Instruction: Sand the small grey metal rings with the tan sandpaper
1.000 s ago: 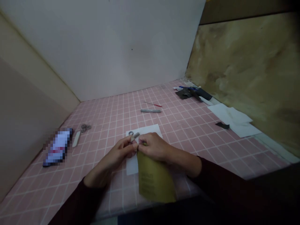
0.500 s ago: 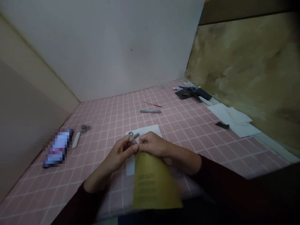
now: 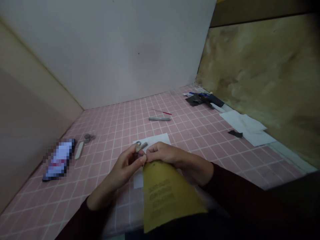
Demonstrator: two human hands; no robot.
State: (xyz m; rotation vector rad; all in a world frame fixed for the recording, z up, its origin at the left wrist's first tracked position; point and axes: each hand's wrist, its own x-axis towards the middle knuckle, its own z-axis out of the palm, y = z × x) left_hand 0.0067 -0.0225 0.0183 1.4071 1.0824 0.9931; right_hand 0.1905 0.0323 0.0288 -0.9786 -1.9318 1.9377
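A yellow sheet [image 3: 165,196] with dark printed lines, like the back of sandpaper, hangs curved toward me over the table's front edge. At its upper left corner my left hand [image 3: 127,163] is closed, thumb and fingers pinched together. Right beside it, my right hand [image 3: 160,152] pinches the top edge with curled fingers. The two sets of fingertips nearly meet, and what lies exactly between them is hidden. Beyond the fingers, a small grey ring-shaped piece [image 3: 138,143] and a short grey rod [image 3: 144,145] show over a white paper [image 3: 160,138].
Pink checked cloth [image 3: 120,123] covers the table. Toward the back lie a grey stick [image 3: 159,119] and a thin red-ended tool [image 3: 167,113]. Left are a phone [image 3: 60,158], a white strip [image 3: 79,150] and scissors [image 3: 88,137]. White papers [image 3: 255,133] and a black scrap [image 3: 235,133] lie right.
The lower part of the yellow sheet has swung right and twisted, its bottom edge now slanting. Both hands keep nearly the same place at its top. The view has shifted slightly.
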